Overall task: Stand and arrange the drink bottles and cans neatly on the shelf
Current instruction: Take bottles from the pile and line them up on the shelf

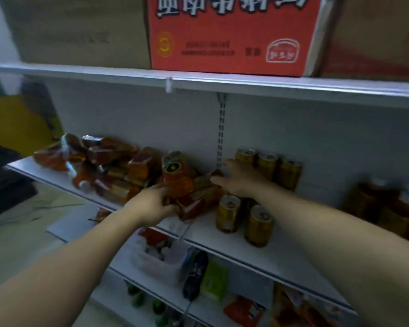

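On the white middle shelf (222,234) lies a heap of orange-red drink bottles (109,166), most on their sides. My left hand (151,204) grips one upright red-labelled bottle (175,178) near its base at the heap's right end. My right hand (236,178) reaches in beside it with fingers extended, touching a lying bottle (206,182). Three gold cans (269,166) stand at the back against the wall. Two more gold cans (243,218) stand near the front edge, below my right wrist.
A red carton (232,34) and brown boxes sit on the top shelf. Amber bottles (387,204) stand at the far right of the middle shelf. Lower shelves hold a plastic tub (158,256), a dark bottle, a green pack and snack bags.
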`<action>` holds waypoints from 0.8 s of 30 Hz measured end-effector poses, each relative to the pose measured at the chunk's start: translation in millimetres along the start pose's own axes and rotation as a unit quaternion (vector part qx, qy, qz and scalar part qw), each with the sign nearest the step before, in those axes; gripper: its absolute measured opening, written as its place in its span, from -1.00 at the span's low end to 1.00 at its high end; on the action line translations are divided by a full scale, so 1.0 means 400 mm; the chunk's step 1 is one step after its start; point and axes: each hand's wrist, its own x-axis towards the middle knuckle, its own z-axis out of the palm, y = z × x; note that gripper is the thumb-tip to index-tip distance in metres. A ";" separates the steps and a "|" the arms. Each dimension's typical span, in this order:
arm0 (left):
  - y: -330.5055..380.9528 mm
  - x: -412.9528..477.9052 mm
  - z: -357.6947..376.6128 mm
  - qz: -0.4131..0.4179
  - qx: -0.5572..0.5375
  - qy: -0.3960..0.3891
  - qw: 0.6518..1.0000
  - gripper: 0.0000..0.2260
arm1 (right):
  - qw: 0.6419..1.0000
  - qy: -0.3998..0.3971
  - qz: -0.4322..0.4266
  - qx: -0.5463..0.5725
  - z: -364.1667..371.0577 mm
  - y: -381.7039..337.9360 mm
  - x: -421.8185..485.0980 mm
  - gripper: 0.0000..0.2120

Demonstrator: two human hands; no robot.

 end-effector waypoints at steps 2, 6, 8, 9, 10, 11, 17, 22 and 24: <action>-0.066 0.028 -0.018 -0.030 -0.008 0.022 0.999 -0.46 | 1.000 -0.024 -0.012 0.007 0.038 -0.049 0.073 -0.22; -0.168 0.100 -0.045 -0.101 -0.024 0.055 0.993 -0.42 | 0.999 -0.046 -0.027 -0.002 0.111 -0.119 0.223 -0.19; -0.201 0.132 -0.053 -0.113 -0.042 0.064 0.991 -0.42 | 0.999 -0.049 -0.020 0.005 0.129 -0.145 0.283 -0.19; -0.223 0.156 -0.056 -0.121 -0.055 0.064 0.989 -0.43 | 0.998 -0.052 -0.016 0.015 0.141 -0.158 0.322 -0.21; -0.242 0.182 -0.058 -0.124 -0.068 0.065 0.988 -0.44 | 0.998 -0.057 -0.014 0.023 0.151 -0.169 0.355 -0.23; -0.257 0.207 -0.061 -0.129 -0.080 0.066 0.986 -0.45 | 0.997 -0.065 -0.011 0.028 0.160 -0.182 0.384 -0.24; -0.320 0.369 -0.057 -0.178 -0.143 0.039 0.973 -0.34 | 0.994 -0.104 0.036 0.008 0.224 -0.227 0.489 -0.06; -0.355 0.491 -0.054 -0.189 -0.115 0.021 0.975 -0.28 | 0.988 -0.118 0.093 -0.040 0.245 -0.267 0.514 0.13; -0.364 0.521 -0.051 -0.181 -0.138 0.002 0.974 -0.24 | 0.984 -0.123 0.121 -0.044 0.247 -0.282 0.521 0.15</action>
